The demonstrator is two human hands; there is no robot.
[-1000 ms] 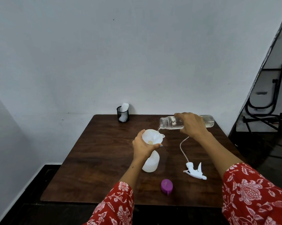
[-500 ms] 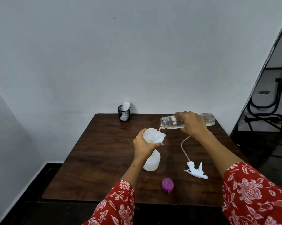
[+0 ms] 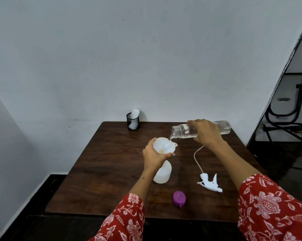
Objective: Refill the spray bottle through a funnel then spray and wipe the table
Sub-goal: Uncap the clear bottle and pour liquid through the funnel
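Head camera, looking down on a dark wooden table (image 3: 112, 167) set against a pale wall: my left hand (image 3: 154, 156) wraps around the neck of the white spray bottle (image 3: 162, 173), thumb and fingers curled just under the white funnel (image 3: 164, 146) seated in its mouth. The bottle stands upright near the table's middle, its lower body showing below my wrist.

My right hand (image 3: 206, 133) closes over the middle of a clear water bottle (image 3: 183, 130), held nearly level above the table with its open mouth pointing left, just over the funnel's far rim. A thin stream of water (image 3: 169, 137) runs from that mouth into the funnel bowl. The clear bottle's base sticks out beyond my knuckles to the right.

The white trigger sprayer head (image 3: 209, 183) lies on its side on the table to the right of the spray bottle, apart from both hands, its thin dip tube (image 3: 196, 158) curving away toward my right wrist. A purple cap (image 3: 179, 198) rests near the table's front edge, between my red floral sleeves (image 3: 275, 207). A black mesh cup (image 3: 133, 121) holding something white stands at the back edge by the wall.
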